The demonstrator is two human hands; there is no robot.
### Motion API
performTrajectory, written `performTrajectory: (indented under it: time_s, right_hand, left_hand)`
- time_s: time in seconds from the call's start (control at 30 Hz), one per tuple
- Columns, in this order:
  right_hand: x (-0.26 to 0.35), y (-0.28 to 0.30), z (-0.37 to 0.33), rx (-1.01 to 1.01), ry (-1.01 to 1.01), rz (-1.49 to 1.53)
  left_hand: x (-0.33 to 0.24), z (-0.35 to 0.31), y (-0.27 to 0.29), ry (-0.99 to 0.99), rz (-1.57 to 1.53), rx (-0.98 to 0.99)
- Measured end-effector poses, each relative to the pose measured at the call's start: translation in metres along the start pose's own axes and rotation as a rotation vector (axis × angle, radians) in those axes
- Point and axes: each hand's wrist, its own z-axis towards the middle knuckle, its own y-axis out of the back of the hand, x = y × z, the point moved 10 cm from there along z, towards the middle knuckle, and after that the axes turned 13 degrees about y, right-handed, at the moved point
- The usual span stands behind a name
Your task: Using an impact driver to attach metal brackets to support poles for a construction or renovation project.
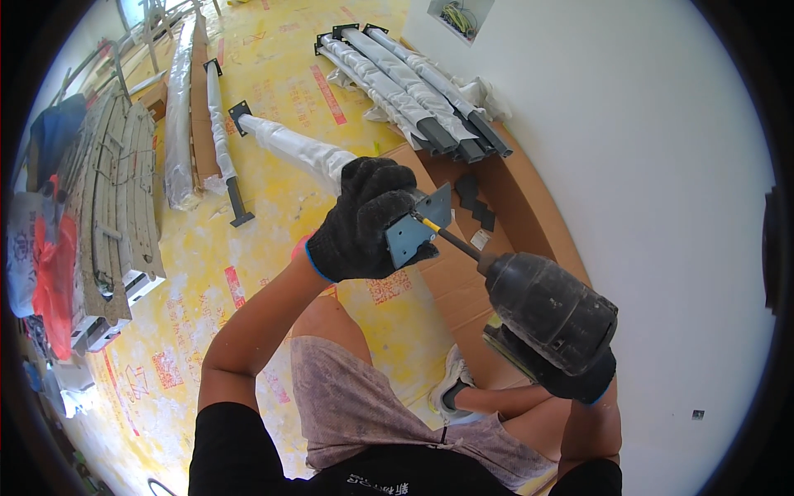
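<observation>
My left hand (364, 219), in a black knit glove, is closed around the near end of a metal post (298, 153) wrapped in white film. A grey metal plate with holes (407, 240) sits at that end, beside my fingers. A dark flange with holes (239, 118) caps the post's far end. My gloved right hand (591, 382) grips a black power drill (546, 306), its fingers largely hidden behind the tool. The drill's long bit (451, 238), with a yellow band, points left and its tip meets the plate close to my left fingers.
An open cardboard box (538, 211) lies along the white wall (662, 182), with several wrapped posts (405, 78) across its far end. Another wrapped post (217, 124) rests on the yellow floor covering (281, 50). Dirty planks (107, 190) and a red bag (54, 264) stand at left.
</observation>
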Motion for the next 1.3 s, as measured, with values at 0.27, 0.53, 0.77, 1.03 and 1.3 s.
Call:
performTrajectory:
  time_s: [0.27, 0.53, 0.77, 1.03, 1.3]
  right_hand:
    - [-0.005, -0.010, 0.004, -0.089, -0.067, 0.357]
    - [0.002, -0.014, 0.006, -0.072, -0.020, 0.338]
    - [-0.010, -0.020, 0.007, -0.134, -0.197, 0.379]
    - [0.017, -0.010, 0.027, -0.123, 0.044, 0.044]
    - [0.013, -0.014, 0.028, -0.117, 0.013, 0.059]
  left_hand:
    - [0.008, 0.005, -0.012, 0.189, 0.086, 0.110]
    - [0.004, 0.001, -0.005, 0.193, 0.132, -0.002]
    - [0.000, -0.005, -0.007, 0.150, 0.142, -0.032]
    - [-0.003, -0.003, -0.002, 0.161, 0.110, -0.010]
    - [-0.002, -0.005, 0.002, 0.185, 0.138, -0.045]
